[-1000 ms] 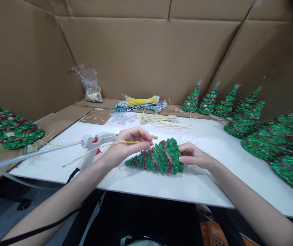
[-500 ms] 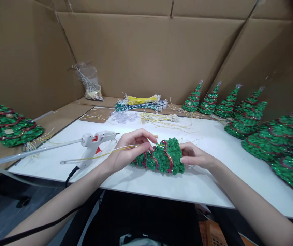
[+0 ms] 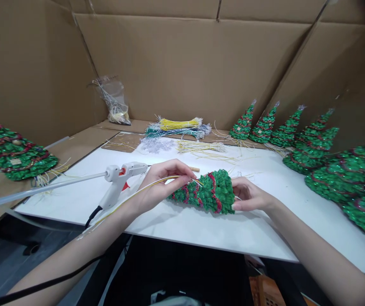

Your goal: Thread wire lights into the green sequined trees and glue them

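Right in the middle, lying on its side on the white table top [image 3: 201, 229]: a small green glitter tree [image 3: 206, 196] with red stripes, pointy end to the left. Left hand [image 3: 161, 182] pinching a thin yellow wire [image 3: 128, 199] between thumb and fingers, right at the tree's side, wire trailing back over the wrist. Right hand [image 3: 249, 195] cupped around the tree's wide bottom, fingers closed on it. Just left of the hands, a white glue gun [image 3: 118, 180] resting on the table, with a long clear glue stick [image 3: 48, 188] poking out behind. Farther back, bundles of yellow and green wires [image 3: 177, 127] and a plastic bag [image 3: 114, 100] in the corner. Along the right side, a row of finished green trees [image 3: 309, 144]. Off to the left, one more green tree [image 3: 13, 153] on brown cardboard. All around, tall brown cardboard walls [image 3: 182, 68].
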Tool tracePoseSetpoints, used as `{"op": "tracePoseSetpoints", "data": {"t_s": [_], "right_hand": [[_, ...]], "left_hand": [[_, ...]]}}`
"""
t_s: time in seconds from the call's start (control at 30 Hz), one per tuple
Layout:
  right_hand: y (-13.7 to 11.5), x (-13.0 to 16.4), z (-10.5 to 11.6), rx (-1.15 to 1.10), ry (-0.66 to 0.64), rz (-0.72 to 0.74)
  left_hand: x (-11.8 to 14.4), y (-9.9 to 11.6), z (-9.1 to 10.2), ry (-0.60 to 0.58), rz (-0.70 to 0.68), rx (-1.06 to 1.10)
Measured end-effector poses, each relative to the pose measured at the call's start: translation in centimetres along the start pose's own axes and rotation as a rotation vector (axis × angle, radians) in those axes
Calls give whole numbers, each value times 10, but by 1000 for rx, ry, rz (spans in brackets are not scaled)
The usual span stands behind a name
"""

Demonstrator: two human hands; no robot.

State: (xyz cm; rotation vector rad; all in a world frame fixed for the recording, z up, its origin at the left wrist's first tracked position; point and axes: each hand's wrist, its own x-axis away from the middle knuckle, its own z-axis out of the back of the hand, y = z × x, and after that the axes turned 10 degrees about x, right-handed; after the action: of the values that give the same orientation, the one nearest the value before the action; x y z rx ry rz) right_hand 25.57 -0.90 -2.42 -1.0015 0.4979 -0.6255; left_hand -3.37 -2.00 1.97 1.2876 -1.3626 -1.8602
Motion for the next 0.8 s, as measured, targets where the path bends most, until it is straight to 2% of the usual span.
{"op": "tracePoseSetpoints", "data": {"t_s": [0.37, 0.57, 0.8], "right_hand": [[0, 0, -2, 7, -38, 52], [-10, -1, -4, 129, -48, 124], [-21, 2, -5, 236, -109, 108]], "left_hand": [[1, -1, 0, -43, 3, -6], [1, -1, -2, -42, 25, -22], [6, -5, -3, -59, 77, -42]]}}
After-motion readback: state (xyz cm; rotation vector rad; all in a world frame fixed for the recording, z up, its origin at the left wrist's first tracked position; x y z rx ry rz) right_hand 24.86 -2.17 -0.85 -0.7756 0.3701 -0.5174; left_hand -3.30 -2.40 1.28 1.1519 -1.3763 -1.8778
